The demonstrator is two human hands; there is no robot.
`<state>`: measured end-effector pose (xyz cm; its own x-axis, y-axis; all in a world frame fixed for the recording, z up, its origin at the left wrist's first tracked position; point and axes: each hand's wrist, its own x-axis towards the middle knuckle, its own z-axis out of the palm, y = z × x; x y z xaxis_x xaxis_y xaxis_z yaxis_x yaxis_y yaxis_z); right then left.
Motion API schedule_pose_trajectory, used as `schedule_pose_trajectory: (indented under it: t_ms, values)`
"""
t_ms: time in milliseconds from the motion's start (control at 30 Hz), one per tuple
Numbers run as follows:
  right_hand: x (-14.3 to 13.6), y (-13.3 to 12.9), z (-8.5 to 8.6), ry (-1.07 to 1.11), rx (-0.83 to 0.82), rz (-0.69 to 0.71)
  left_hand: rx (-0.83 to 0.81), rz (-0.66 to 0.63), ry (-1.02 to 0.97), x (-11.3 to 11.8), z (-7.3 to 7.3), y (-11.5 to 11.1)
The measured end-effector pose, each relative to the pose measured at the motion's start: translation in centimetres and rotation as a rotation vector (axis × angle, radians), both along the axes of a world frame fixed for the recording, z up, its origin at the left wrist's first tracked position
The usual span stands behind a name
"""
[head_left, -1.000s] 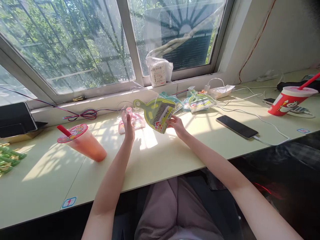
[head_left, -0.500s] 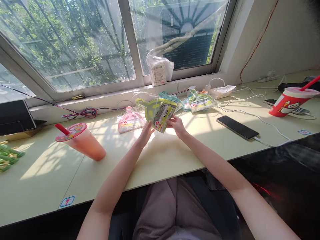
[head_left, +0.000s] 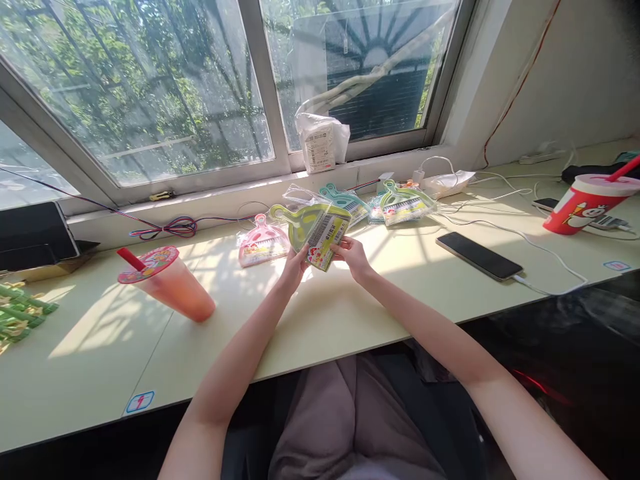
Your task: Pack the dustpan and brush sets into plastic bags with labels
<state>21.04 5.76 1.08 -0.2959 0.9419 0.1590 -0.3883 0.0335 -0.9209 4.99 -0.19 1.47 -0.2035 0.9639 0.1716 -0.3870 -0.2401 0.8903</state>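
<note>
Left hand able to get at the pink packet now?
Probably yes: the pink packet lies close by the left hand, its near side uncovered, though that hand grips the raised green packet.

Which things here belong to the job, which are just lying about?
Job:
held green pack, in left hand and right hand
likely, from shape: pink pack, teal pack, other green pack

Apparently lying about:
orange drink
red cup
phone
cable bundle
wrapped packet

- Pale yellow surface (head_left: pixel 340 323), partly sunlit
- Near its far edge: pink packet (head_left: pixel 263 245)
- Toward its left: tall lidded peach cup (head_left: pixel 184 292)
- Near its front edge: black phone (head_left: pixel 479 256)
- Toward its right: red cup (head_left: pixel 575 207)
</note>
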Motion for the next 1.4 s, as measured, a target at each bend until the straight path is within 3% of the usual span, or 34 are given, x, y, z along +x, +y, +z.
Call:
schedule_pose_trajectory:
  t_ms: [167, 300, 500, 567, 633, 733, 900, 1233, 1400]
  values:
    - [-0.7, -0.8, -0.4, 0.037, -0.056, 0.009, 0.04, 0.019, -0.046, 0.2, 0.5, 0.0]
    - [-0.8, -1.1, -0.5, 0.072, -0.048, -0.007, 0.05, -0.054, -0.029, 0.4, 0.9, -0.5]
    - [-0.2, -0.4, -0.3, 0.066, -0.031, -0.048, -0.154, -0.38, 0.143, 0.4, 0.7, -1.3]
    - [0.0, -0.2, -0.1, 0.073, -0.033, -0.067, -0.144, -0.422, 0.149, 0.6, 0.7, -1.4]
    - [0.1, -0.2, 0.1, 0.084, -0.039, -0.067, -0.054, -0.321, 0.121, 0.7, 0.9, -1.3]
    - [0.0, -0.6, 0.3, 0.083, -0.044, -0.034, 0.06, -0.066, 0.091, 0.6, 1.2, -1.0]
    - [-0.3, -1.1, 0.4, -0.014, -0.094, 0.042, 0.018, 0.159, 0.152, 0.4, 1.0, -0.8]
    - [0.9, 1.1, 0.8, 0.144, -0.098, 0.038, 0.113, 0.091, 0.212, 0.7, 1.2, -0.8]
    - [0.7, 1.7, 0.2, 0.162, -0.169, -0.027, 0.004, 0.025, 0.2, 1.9, 1.0, -1.4]
